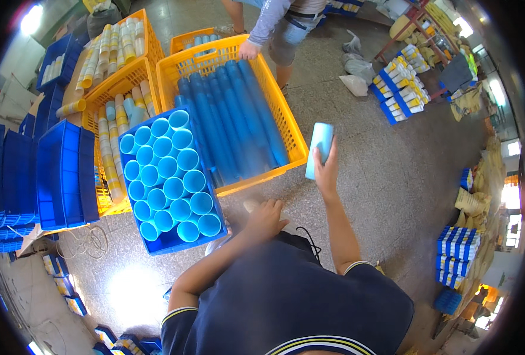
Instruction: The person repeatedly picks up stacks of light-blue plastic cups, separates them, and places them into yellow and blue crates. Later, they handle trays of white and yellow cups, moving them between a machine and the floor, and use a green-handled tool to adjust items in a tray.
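In my right hand (327, 167) is a light blue tube (320, 150), held upright out to the right, fingers and thumb wrapped round its lower side. My left hand (266, 219) hangs palm down in front of my body, thumb apart from the loosely bent fingers, with nothing visible in it. Left of that hand is a blue bin (169, 247) with light blue cups or tubes standing in rows, open ends up. Behind the bin, a large yellow crate (299, 155) holds long dark blue stacked tubes (238, 112).
Another person's hand (250, 49) grips the yellow crate's far rim. More yellow crates (145, 65) with white and yellow tubes stand left, beside stacked empty blue bins (67, 171). Filled blue bins (400, 89) and grey-white bags (356, 68) sit on the floor at far right.
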Demonstrator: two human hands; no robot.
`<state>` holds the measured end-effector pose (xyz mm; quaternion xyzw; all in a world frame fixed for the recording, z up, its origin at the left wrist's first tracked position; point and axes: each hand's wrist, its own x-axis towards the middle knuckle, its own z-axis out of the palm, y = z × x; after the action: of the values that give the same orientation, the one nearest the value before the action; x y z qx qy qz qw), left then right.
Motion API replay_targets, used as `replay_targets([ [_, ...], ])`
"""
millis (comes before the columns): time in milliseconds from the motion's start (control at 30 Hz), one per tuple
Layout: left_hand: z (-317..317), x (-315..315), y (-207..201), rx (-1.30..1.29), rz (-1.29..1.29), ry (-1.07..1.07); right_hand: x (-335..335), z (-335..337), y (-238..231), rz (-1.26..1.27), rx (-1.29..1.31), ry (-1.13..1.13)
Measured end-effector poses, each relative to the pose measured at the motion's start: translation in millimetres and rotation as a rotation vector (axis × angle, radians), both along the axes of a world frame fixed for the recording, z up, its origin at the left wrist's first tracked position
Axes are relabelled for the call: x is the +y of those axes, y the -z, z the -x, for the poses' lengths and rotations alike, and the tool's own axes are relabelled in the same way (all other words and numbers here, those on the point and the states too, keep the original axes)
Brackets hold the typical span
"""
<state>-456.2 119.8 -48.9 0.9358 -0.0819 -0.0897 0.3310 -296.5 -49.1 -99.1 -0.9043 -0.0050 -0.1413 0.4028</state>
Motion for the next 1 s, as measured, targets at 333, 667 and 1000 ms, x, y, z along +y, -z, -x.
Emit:
replay_targets([
  [333,5.6,13.0,-0.3,0.315,0.033,-0.098,22.0,-37.8,13.6,0.566,-0.104,0.142],
  [667,11.9,16.5,12.8,0.183,0.148,-0.060,28.5,-53.2,7.0,0.893,0.039,-0.047],
  [1000,23.8,26.7,12.8,0.084,0.195,-0.093,23.3,-53.0,22.8,0.847,0.138,-0.060],
])
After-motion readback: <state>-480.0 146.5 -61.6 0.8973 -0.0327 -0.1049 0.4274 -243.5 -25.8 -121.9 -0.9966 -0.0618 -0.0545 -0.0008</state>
